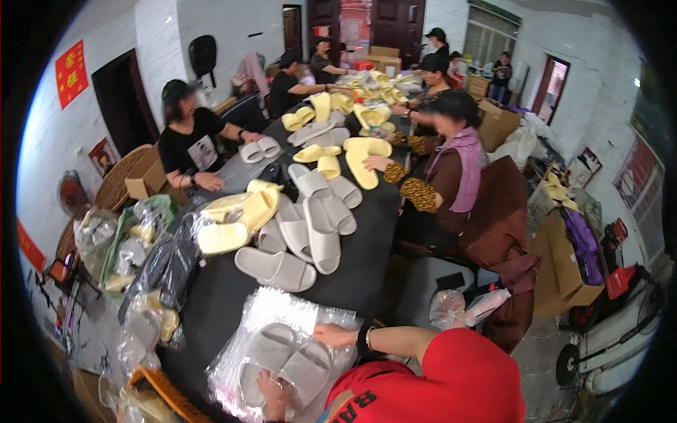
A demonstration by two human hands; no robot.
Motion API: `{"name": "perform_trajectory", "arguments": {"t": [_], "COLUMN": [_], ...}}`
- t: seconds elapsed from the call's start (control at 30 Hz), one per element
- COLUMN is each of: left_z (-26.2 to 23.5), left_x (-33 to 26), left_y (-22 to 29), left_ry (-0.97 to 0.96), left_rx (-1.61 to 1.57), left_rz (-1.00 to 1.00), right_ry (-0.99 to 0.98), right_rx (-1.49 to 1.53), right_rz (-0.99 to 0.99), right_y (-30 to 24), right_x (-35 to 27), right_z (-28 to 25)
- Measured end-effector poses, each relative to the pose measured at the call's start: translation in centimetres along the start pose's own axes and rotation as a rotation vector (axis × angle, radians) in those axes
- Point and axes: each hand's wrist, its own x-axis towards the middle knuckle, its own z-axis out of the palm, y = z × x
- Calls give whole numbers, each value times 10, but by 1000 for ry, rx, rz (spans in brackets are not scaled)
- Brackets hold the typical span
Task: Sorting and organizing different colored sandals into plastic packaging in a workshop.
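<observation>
A pair of grey slippers [305, 371] lies side by side at the table's near end, with clear plastic bags [243, 340] under and around them. My left hand [273, 395] rests on the near part of the left slipper, its fingers somewhat apart. Beyond the right slipper's toe, my right hand [336, 335] is closed at the edge of the clear plastic, pinching it. Whether the slippers sit inside a bag or on top of the stack I cannot tell.
Loose grey slippers [276, 269] and yellow slippers [243, 215] cover the black table [352, 292] ahead. Bagged slippers [141, 335] line its left side. Several people work along both sides. A chair [430, 282] stands at right, near a cardboard box [560, 264].
</observation>
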Motion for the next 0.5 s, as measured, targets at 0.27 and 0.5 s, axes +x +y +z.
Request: {"name": "perform_trajectory", "arguments": {"t": [0.27,0.5], "left_z": [-36,12], "left_x": [-27,-102], "left_y": [5,-87], "left_ry": [155,311], "left_rx": [-149,-360], "left_rz": [-68,-500], "right_ry": [31,118], "right_rx": [-226,-129], "right_rz": [-55,-152], "right_y": [-3,-12], "right_x": [5,11], "right_z": [-17,-47]}}
